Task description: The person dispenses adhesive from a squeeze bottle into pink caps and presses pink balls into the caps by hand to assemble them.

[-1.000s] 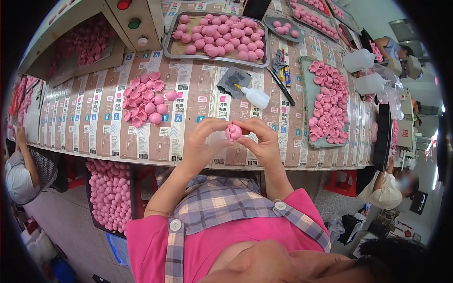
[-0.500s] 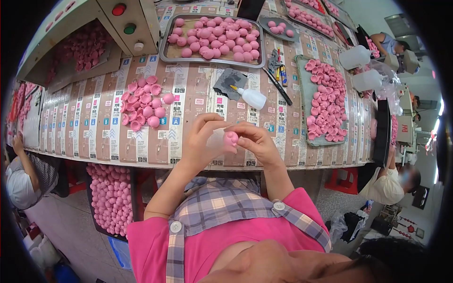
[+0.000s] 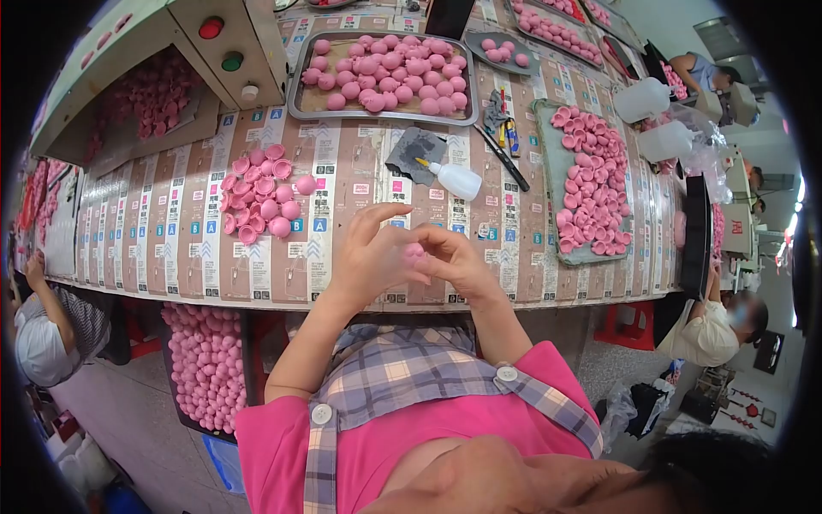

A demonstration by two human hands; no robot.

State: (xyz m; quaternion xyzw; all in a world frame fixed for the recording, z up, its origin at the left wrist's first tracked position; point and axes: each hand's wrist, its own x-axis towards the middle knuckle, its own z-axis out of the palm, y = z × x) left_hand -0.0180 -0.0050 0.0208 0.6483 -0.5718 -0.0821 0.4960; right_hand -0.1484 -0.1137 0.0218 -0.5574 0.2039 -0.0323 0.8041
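Observation:
A small pink ball-shaped piece point(image 3: 414, 251) sits between my two hands above the table's near edge, mostly covered by fingers. My left hand point(image 3: 373, 259) is closed around one side of it, slightly blurred, with the upper fingers bent outward. On the other side, my right hand point(image 3: 458, 264) grips it with thumb and fingertips. Just beyond the hands lies a white squeeze bottle point(image 3: 460, 182) with a yellow tip, its nozzle over a dark grey cloth point(image 3: 415, 154). Left of these is a loose pile of pink half shells point(image 3: 255, 190) with a few round pieces.
A metal tray point(image 3: 295, 111) of pink balls stands at the back. To the right are a black pen-like tool point(image 3: 503, 158) and a greenish tray point(image 3: 548, 154) of pink shells. A machine with buttons point(image 3: 231, 62) occupies the left. Below the table is a bin point(image 3: 248, 360) of pink pieces.
The pink piece has turned and sunk deeper between my fingers. My right hand has shifted slightly left, closer to my left hand.

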